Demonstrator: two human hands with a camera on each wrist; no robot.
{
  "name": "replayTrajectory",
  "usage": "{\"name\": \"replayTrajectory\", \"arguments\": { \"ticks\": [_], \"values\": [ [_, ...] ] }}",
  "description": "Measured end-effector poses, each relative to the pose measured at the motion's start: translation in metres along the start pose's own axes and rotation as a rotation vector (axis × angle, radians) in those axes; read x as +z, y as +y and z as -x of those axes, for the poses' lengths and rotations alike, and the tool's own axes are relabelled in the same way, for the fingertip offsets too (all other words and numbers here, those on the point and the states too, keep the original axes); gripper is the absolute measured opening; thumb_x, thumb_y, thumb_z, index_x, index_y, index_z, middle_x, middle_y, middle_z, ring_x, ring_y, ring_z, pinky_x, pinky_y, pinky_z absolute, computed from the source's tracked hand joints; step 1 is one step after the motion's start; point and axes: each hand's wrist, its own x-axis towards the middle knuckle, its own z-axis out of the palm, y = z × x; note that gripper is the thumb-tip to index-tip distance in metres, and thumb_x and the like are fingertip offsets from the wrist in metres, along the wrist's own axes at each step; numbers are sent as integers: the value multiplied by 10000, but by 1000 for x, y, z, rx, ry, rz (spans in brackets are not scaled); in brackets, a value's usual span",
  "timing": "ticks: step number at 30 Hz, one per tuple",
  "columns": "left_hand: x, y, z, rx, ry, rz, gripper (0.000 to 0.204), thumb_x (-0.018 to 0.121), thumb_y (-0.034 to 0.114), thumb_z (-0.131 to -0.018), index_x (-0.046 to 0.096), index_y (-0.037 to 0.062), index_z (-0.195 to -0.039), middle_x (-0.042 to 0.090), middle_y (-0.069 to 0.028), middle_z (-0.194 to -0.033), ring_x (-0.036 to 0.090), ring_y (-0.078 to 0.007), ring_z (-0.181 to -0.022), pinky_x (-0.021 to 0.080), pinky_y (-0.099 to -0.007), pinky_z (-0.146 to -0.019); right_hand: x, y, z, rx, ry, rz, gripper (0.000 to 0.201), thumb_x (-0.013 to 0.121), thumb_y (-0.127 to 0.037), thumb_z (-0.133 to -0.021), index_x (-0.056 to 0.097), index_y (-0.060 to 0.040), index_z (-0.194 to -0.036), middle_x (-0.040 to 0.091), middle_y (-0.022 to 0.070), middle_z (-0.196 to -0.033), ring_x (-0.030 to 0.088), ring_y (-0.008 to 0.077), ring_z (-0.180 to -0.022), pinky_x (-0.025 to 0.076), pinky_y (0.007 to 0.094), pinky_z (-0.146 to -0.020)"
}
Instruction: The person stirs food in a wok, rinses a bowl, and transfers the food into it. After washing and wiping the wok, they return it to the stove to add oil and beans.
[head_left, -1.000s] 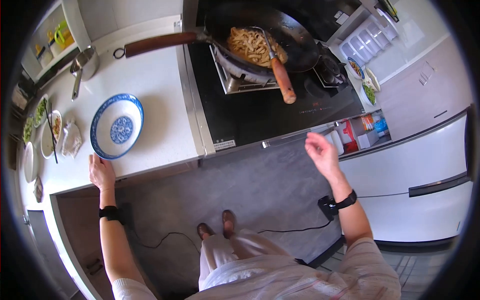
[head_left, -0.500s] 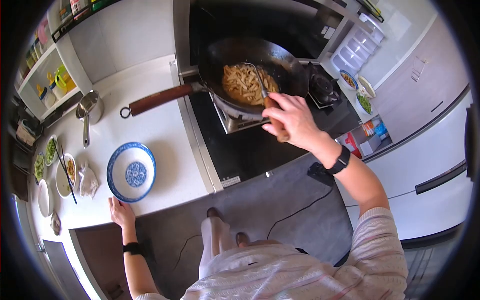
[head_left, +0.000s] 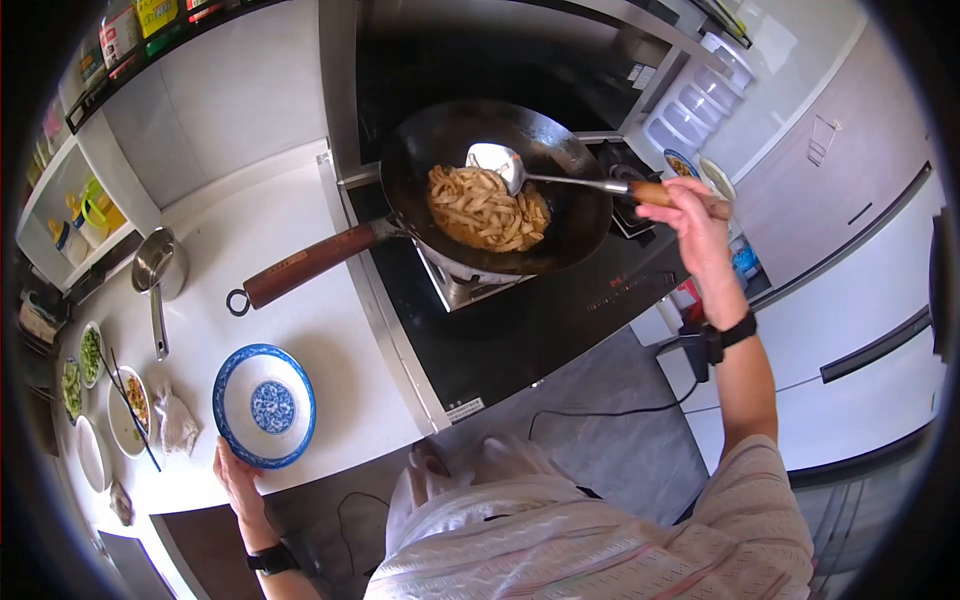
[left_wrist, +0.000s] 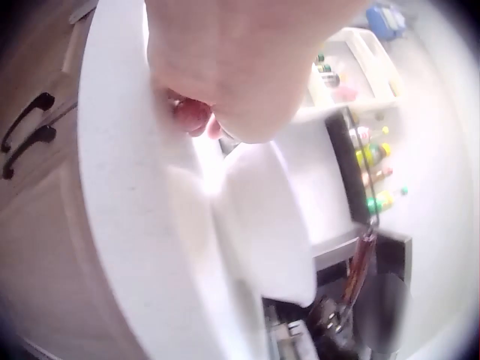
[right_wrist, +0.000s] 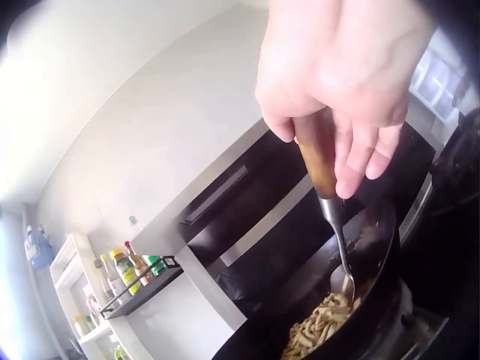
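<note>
In the head view my right hand [head_left: 695, 225] grips the wooden handle of a wok spatula [head_left: 600, 185]. Its shiny metal blade rests among brown cooked strips [head_left: 485, 210] inside a dark wok [head_left: 575, 240] on the stove. The right wrist view shows fingers around that handle [right_wrist: 318, 161], with the blade low in the wok. My left hand [head_left: 240, 480] holds the near rim of a blue-and-white bowl [head_left: 225, 400] at the counter's front edge. Nothing lies in the bowl. In the left wrist view the fingers curl in beside its pale side [left_wrist: 266, 225], blurred.
The wok's long wooden handle [head_left: 310, 265] reaches over the counter [head_left: 355, 370]. A steel saucepan [head_left: 160, 265] stands at the back left. Several small dishes, one with chopsticks [head_left: 135, 410] across it, and a plastic bag [head_left: 177, 425] sit on the far left.
My right hand went from empty to gripping the spatula, then turned it so the handle points right and the blade lies over the food. My left hand stays at the bowl's rim.
</note>
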Motion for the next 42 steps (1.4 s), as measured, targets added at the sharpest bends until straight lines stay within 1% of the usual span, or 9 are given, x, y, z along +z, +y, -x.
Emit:
{"name": "replayTrajectory", "arguments": {
  "ticks": [5, 10, 14, 20, 24, 25, 27, 29, 42],
  "values": [
    [9, 1, -9, -84, -19, 106, 278, 515, 244, -888, 515, -4, -1011, 604, -102, -934, 624, -183, -759, 525, -274, -565, -10, -60, -35, -117, -20, 468, 212, 566, -161, -814, 575, 28, -909, 616, 122, -790, 638, 204, -627, 515, 270, -603],
    [5, 0, -7, -178, -76, 120, 203, 522, 69, -827, 510, -26, -1006, 619, -139, -884, 644, -235, -668, 552, -325, -447, -32, -90, -90, 293, -1, 597, 325, 560, -320, -770, 582, -23, -899, 626, 127, -677, 630, 177, -563, 494, 254, -511],
    [21, 9, 10, -175, -114, 170, 203, 534, 32, -773, 520, -23, -968, 608, -116, -848, 631, -233, -701, 555, -353, -547, -32, -5, -77, 475, -38, 97, 375, 612, -376, -745, 579, -51, -929, 638, 165, -740, 647, 223, -610, 545, 337, -577],
    [49, 8, 17, -157, -157, 163, 399, 525, 4, -670, 505, -45, -1066, 576, -126, -978, 579, -252, -889, 495, -359, -784, 2, -23, -55, -26, -177, 16, 156, 593, -143, -797, 610, 1, -852, 620, 78, -718, 609, 130, -579, 514, 246, -558],
    [102, 55, 59, -265, 91, -181, 156, 599, 151, -754, 502, 30, -770, 375, -16, -645, 365, -126, -583, 312, -274, -523, 4, -29, -46, -473, -266, 459, 84, 614, -102, -778, 628, -38, -831, 629, 25, -733, 588, 77, -654, 474, 215, -618],
    [94, 47, 54, -262, 89, -189, 156, 599, 151, -754, 502, 30, -770, 375, -16, -645, 365, -126, -583, 312, -274, -523, 4, -21, -47, -473, -287, 468, 84, 626, -98, -771, 628, -40, -832, 626, 28, -729, 588, 74, -674, 470, 211, -628],
    [77, 18, 39, 356, -238, -661, 355, 508, -81, -653, 591, -38, -995, 547, -205, -787, 552, -286, -667, 446, -358, -579, 3, -17, -44, -364, -337, 455, 85, 638, -89, -772, 628, -39, -839, 628, 24, -746, 582, 69, -713, 458, 202, -652],
    [105, 15, 37, -79, -160, 230, 420, 532, -1, -642, 518, -47, -1060, 579, -126, -985, 565, -249, -927, 466, -364, -833, -4, -24, -43, -294, -354, 383, 82, 636, -84, -776, 628, -36, -842, 628, 19, -758, 581, 70, -720, 457, 203, -658],
    [169, 59, 62, -89, -319, 148, 369, 529, 19, -667, 548, -57, -1028, 615, -118, -973, 574, -191, -891, 432, -284, -803, -28, -36, -76, -164, -330, 373, 139, 588, -112, -817, 599, 20, -858, 614, 85, -824, 634, 175, -681, 500, 244, -677]
  ]
}}
